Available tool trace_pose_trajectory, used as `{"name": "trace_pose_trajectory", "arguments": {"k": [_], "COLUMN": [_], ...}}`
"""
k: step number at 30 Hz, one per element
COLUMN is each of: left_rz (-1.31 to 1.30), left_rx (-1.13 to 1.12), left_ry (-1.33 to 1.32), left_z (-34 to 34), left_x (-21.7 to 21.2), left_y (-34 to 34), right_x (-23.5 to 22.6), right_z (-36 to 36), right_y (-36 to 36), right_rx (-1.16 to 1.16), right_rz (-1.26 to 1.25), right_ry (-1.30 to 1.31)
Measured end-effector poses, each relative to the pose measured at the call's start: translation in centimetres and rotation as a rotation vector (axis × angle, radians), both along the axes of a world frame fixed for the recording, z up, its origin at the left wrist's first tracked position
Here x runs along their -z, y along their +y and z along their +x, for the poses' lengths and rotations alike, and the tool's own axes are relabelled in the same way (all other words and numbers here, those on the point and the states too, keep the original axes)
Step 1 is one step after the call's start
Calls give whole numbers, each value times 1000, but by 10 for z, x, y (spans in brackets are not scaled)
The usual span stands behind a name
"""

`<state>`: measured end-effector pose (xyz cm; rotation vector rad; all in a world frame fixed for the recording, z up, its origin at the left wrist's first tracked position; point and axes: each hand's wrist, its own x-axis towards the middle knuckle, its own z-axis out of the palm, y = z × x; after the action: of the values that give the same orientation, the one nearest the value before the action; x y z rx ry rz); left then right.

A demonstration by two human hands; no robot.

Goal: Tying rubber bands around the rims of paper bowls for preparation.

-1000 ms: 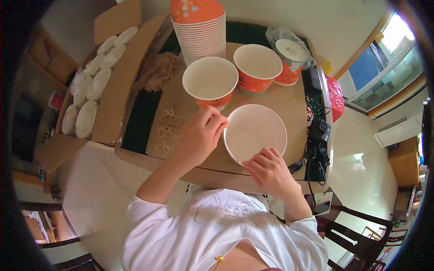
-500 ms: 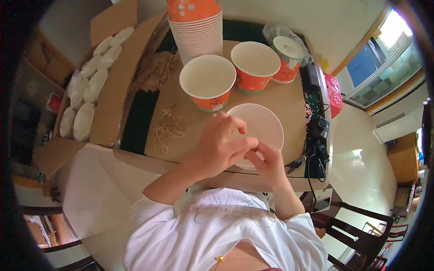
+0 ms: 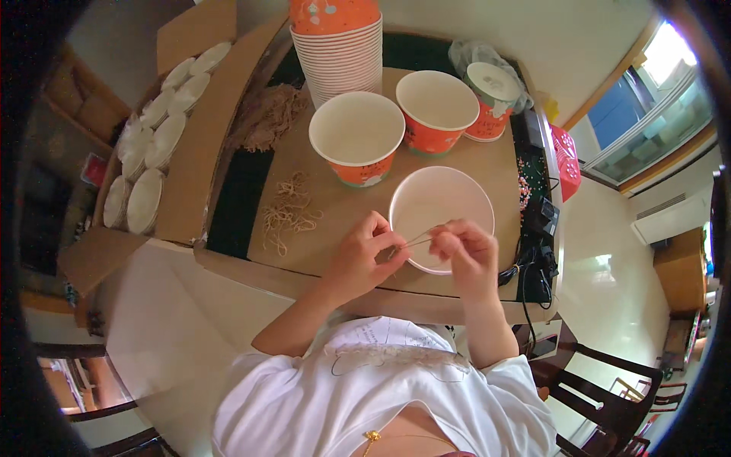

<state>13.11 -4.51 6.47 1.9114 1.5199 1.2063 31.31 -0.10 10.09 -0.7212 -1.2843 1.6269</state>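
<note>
The left hand (image 3: 365,257) is pinching a thin pale string (image 3: 418,241), its thumb and forefinger closing together on one end. The right hand (image 3: 470,255) is gripping the other end, its fingers also clamping on it, slightly higher in the view. Between the two hands the string is running short and nearly straight, seemingly as two close strands, and is passing across the near left rim of a white paper tub (image 3: 443,206) in the view; whether it is touching that rim, one cannot tell.

The tub is standing open on a cardboard sheet (image 3: 329,199), which is lying over the dark green top of the bench (image 3: 228,263). Behind it two orange paper buckets (image 3: 358,131) are standing upright and open, side by side, with a tall stack of paper buckets (image 3: 338,65) rising behind the left one. To their right an upturned orange bucket (image 3: 493,107) is resting rim down, a clear plastic bag (image 3: 464,53) lying against it.

A loose tangle of pale strings (image 3: 288,212) is lying on the cardboard left of the hands, and a brownish fibrous heap (image 3: 268,120) is lying farther back. Small pink and white bits (image 3: 524,186) and black cables (image 3: 537,255) are lining the right side. Beyond the left edge, a cardboard carton (image 3: 199,126) is holding rows of nested white containers (image 3: 166,141).
</note>
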Motion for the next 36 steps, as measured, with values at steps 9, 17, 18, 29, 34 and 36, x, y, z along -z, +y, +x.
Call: {"name": "trace_pose_trajectory", "arguments": {"k": [9, 17, 18, 29, 34, 36], "left_rz": [-38, -136, -127, 50, -227, -208], "left_rx": [14, 66, 77, 156, 145, 134], "left_ry": [-4, 18, 41, 152, 144, 104], "left_z": [-13, -48, -51, 65, 69, 61], "left_x": [-8, -20, -22, -33, -13, -28], "left_y": [3, 12, 14, 15, 19, 18], "right_x": [-20, 26, 45, 56, 31, 34], "right_z": [89, 134, 142, 58, 76, 72], "right_y": [60, 71, 72, 11, -24, -19], "right_rx": [253, 459, 336, 275, -19, -27], "right_rz": [40, -190, -177, -194, -149, -168], "right_ry": [731, 792, 733, -14, 240, 241]}}
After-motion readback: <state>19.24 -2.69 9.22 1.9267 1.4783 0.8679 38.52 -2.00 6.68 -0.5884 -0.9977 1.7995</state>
